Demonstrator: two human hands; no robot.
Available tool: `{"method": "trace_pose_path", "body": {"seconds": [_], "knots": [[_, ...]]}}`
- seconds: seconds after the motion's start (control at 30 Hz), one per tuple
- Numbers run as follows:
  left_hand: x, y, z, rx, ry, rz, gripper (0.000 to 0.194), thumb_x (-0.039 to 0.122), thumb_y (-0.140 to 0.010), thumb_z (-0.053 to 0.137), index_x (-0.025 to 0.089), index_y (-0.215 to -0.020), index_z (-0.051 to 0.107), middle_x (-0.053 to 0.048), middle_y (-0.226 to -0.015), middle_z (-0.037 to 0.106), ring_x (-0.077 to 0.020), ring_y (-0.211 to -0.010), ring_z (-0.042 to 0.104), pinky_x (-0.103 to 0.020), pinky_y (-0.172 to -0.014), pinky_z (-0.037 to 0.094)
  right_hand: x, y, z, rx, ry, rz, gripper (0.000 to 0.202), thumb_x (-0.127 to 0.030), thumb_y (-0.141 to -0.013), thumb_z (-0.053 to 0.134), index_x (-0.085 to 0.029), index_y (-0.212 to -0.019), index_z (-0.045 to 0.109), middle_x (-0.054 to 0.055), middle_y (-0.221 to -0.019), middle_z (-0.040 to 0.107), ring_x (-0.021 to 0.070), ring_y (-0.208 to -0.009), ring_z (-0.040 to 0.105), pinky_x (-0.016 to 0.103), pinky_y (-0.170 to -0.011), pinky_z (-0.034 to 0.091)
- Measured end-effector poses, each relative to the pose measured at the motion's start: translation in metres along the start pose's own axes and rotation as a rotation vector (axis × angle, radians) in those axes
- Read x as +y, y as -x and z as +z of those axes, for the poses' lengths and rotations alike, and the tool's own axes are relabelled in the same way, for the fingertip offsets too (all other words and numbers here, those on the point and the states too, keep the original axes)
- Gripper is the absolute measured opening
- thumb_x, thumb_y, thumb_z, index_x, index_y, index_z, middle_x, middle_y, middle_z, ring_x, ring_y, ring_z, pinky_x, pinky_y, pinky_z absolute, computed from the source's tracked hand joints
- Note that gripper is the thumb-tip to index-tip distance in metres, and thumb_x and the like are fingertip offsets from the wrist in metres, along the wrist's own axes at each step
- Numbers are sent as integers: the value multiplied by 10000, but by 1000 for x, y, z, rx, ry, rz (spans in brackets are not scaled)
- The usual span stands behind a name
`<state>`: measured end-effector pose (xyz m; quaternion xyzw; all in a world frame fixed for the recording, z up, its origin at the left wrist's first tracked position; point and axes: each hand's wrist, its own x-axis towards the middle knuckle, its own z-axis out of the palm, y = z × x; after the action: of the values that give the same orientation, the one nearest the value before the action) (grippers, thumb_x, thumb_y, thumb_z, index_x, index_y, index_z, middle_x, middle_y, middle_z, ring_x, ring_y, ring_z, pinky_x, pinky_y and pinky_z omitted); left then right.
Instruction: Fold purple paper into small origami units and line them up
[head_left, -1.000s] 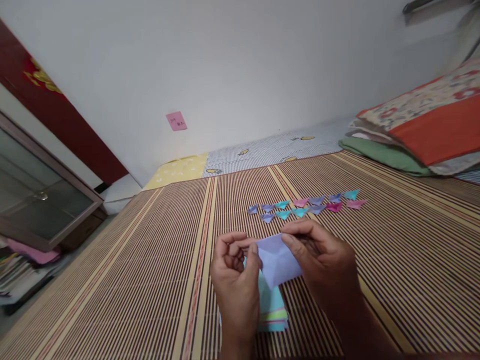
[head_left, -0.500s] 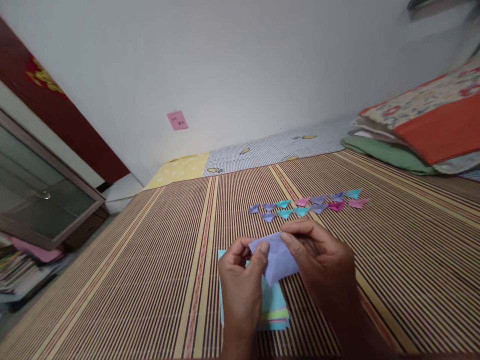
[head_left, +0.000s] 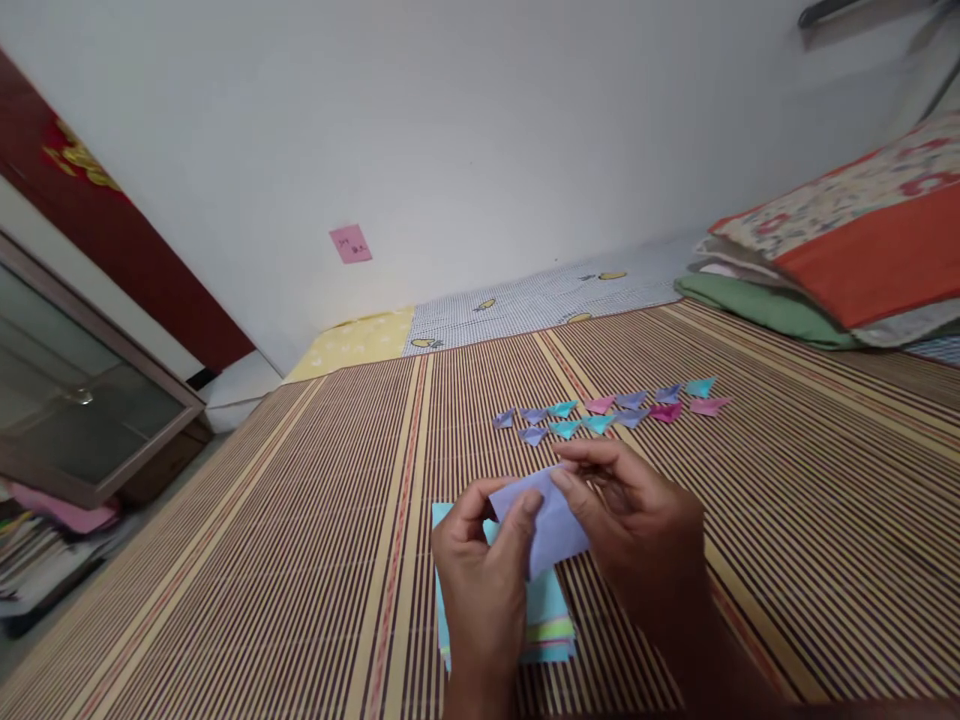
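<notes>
A folded sheet of purple paper [head_left: 556, 530] is held up between my two hands, above the mat. My left hand [head_left: 487, 560] pinches its left part, thumb on the near face and fingers behind. At the top right edge my right hand [head_left: 645, 530] grips the paper between thumb and fingers; some of those fingers are hidden. Beneath my left hand lies a stack of coloured paper [head_left: 547, 605], light blue on top with yellow and pink edges showing. Beyond my hands, several small folded paper shapes [head_left: 598, 425] in purple, turquoise and pink stand in two rows.
A striped bamboo mat [head_left: 337, 520] covers the surface. Folded bedding [head_left: 840, 270] is piled at the right. A pink note [head_left: 350, 243] is stuck on the white wall [head_left: 480, 130]. A glass-fronted cabinet door [head_left: 82, 390] stands at the left.
The purple paper has tilted slightly, and my left thumb has shifted a little on it. Both hands keep hold of it. The whole view has moved slightly.
</notes>
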<state>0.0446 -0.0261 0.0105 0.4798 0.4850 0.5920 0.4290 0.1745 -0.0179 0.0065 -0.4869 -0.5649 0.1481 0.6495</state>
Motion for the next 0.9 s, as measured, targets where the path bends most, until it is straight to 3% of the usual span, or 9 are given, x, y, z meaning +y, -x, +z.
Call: {"method": "trace_pose_path", "body": {"seconds": [0.13, 0.23, 0.33, 0.47, 0.53, 0.73, 0.9], "knots": [[0, 1, 1, 92, -174, 129, 163, 368, -821, 797, 206, -817, 785, 6, -675, 668, -129, -587, 569, -213, -531, 464, -2, 1, 4, 33, 163, -222, 147, -173, -933, 628, -233, -1044, 704, 35, -915, 756, 201, -836, 732, 341, -799, 604], [2, 2, 0, 119, -254, 206, 163, 362, -846, 768, 206, -797, 772, -3, -688, 680, -138, -611, 590, -219, -551, 469, -3, 1, 5, 30, 164, -255, 162, -165, -933, 626, -228, -1058, 707, 38, -918, 759, 200, -844, 731, 341, -813, 599], [4, 1, -2, 73, -195, 166, 227, 393, -857, 754, 191, -756, 724, 20, -624, 608, -120, -552, 531, -208, -507, 436, -1, -2, 3, -14, 40, -64, 194, -212, -896, 687, -222, -1087, 720, 22, -861, 744, 189, -778, 715, 318, -739, 592], [2, -3, -4, 6, -46, 65, 284, 427, -841, 764, 178, -735, 676, 48, -574, 527, -97, -494, 451, -190, -452, 385, 3, -8, -3, -334, -349, 332, 126, -311, -851, 748, -209, -925, 737, -5, -741, 701, 152, -634, 656, 248, -560, 523], [1, -4, -5, -12, -29, 40, 283, 428, -827, 778, 174, -747, 683, 40, -594, 553, -101, -515, 471, -190, -466, 398, 3, -9, -5, -432, -445, 422, 165, -353, -849, 753, -197, -808, 718, -12, -691, 673, 136, -600, 616, 233, -535, 484], [-1, -4, 0, -30, -3, -6, 271, 416, -820, 783, 164, -762, 701, 7, -655, 636, -124, -583, 555, -210, -527, 467, -5, -8, -4, -340, -275, 299, 245, -363, -890, 690, -192, -715, 699, -32, -596, 573, 118, -543, 494, 228, -490, 379], [4, -3, 11, -83, 128, -118, 224, 261, -722, 845, 163, -836, 678, -31, -784, 750, -160, -687, 680, -251, -638, 549, -1, -4, 1, -114, -245, 295, 215, -336, -880, 679, -204, -710, 662, -39, -590, 543, 121, -532, 479, 222, -476, 380]]}}
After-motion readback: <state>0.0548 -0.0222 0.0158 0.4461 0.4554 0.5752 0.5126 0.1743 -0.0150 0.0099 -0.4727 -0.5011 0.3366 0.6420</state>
